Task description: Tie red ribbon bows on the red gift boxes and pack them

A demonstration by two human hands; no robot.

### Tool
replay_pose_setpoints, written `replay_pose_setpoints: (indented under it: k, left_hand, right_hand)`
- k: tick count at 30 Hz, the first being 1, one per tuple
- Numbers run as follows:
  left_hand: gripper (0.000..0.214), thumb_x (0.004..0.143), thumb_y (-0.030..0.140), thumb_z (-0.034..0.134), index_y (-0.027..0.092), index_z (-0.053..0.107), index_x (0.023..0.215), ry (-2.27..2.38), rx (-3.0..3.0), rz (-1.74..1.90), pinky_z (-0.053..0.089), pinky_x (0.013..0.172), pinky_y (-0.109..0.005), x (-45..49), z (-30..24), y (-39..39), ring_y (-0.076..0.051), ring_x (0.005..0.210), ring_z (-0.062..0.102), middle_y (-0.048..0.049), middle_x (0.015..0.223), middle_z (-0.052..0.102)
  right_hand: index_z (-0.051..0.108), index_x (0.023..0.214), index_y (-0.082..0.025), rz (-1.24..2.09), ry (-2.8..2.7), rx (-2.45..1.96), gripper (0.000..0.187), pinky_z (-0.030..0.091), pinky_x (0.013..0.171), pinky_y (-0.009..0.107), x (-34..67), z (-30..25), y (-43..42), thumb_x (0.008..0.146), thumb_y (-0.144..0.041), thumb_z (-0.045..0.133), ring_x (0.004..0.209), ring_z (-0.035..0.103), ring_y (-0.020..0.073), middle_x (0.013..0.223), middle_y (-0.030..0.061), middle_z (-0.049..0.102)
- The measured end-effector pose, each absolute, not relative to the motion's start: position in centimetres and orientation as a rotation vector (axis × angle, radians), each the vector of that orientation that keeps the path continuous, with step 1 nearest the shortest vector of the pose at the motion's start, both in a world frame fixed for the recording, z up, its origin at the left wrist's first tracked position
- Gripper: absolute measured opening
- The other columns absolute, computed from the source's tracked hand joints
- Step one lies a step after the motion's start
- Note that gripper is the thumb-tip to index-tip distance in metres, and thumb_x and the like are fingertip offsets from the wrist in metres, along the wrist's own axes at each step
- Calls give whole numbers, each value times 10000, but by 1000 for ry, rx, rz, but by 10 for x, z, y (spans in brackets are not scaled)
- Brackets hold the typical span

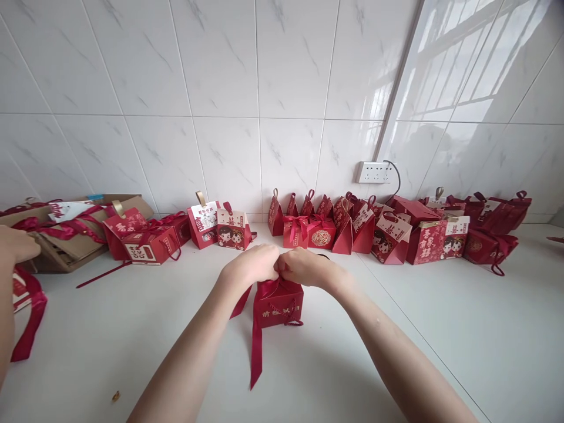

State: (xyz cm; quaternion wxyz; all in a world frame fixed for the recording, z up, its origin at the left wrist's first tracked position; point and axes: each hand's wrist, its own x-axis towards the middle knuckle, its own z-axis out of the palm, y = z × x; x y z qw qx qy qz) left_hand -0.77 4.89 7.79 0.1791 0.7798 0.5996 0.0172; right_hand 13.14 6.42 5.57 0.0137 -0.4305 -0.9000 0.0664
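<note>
A small red gift box (282, 309) with gold characters and a twisted cord handle stands on the white table in front of me. Dark red satin ribbon (257, 358) wraps its top, one long tail hanging down the front and onto the table. Both my hands meet just above the box. My left hand (253, 263) is closed with its fingers pinched on the ribbon. Against it, my right hand (304, 267) is also closed at the ribbon's gathered part. The fingertips and the exact shape of the ribbon between them are mostly hidden.
A co-worker's arm (5, 305) reaches in at the left, beside another ribboned box (22, 294). Behind it lies an open cardboard carton (61, 261). Several red gift boxes (343, 226) line the tiled wall, below a power strip (373, 172). A small gold scrap (115, 396) lies at front left.
</note>
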Motion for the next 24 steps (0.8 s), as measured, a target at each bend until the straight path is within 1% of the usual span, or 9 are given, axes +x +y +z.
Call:
replay_pose_setpoints:
  k: [3,8,10,14,16,19,20,22,24]
  left_hand:
    - [346,532,37,504,206,207,474,1687,2227,59,159,501,-304,-8,79,48,-97,414,217,56,481,193]
    - [303,580,55,481,204,242,469,1636,2279,88,141,505,-313,-10,87,43,-98,427,169,48,485,204]
    - [297,592,60,487,202,264,457,1611,2287,92,139,508,-313,-10,88,41,-96,424,167,48,480,200]
    - [320,598,73,499,200,241,459,1588,2268,102,141,511,-311,-10,89,40,-94,415,180,50,484,188]
    - [293,600,80,499,199,275,455,1598,2256,91,145,513,-310,-11,88,39,-93,410,191,50,484,202]
    - [238,600,103,511,200,351,453,1639,2250,53,145,514,-307,-13,88,39,-94,410,204,50,487,215]
    - [235,596,113,516,202,349,456,1656,2245,41,143,512,-306,-13,87,39,-92,412,196,52,489,210]
    - [265,580,122,520,204,294,469,1680,2220,11,134,502,-305,-12,86,40,-87,414,165,58,489,186]
    - [297,563,120,515,206,241,487,1683,2199,-27,125,489,-304,-11,84,42,-83,417,136,62,485,164]
  right_hand:
    - [594,756,-162,231,-2799,-1356,130,241,465,242,132,56,66,751,-145,465,563,504,127,682,41,601]
    - [574,850,-177,336,-2785,-1341,134,272,470,227,137,63,62,765,-190,472,557,483,107,713,19,589]
    - [566,811,-185,398,-2804,-1333,102,262,457,226,138,66,61,761,-198,478,525,445,93,670,-4,551]
    - [538,712,-186,459,-2808,-1383,50,235,433,230,142,69,60,732,-204,496,483,377,84,604,-25,469]
    - [542,726,-186,456,-2794,-1425,58,236,428,232,143,71,59,722,-239,521,485,391,91,616,-18,481]
    - [563,809,-189,428,-2770,-1462,130,252,435,234,144,72,57,726,-283,529,515,440,110,668,2,532]
    - [570,842,-192,422,-2765,-1457,153,261,442,233,143,72,57,730,-286,525,532,459,115,693,7,551]
    - [584,905,-201,417,-2777,-1427,198,281,460,229,141,70,57,732,-273,523,573,497,122,742,14,587]
    - [606,895,-198,411,-2805,-1403,196,283,466,232,139,66,59,725,-242,518,583,511,126,743,20,600]
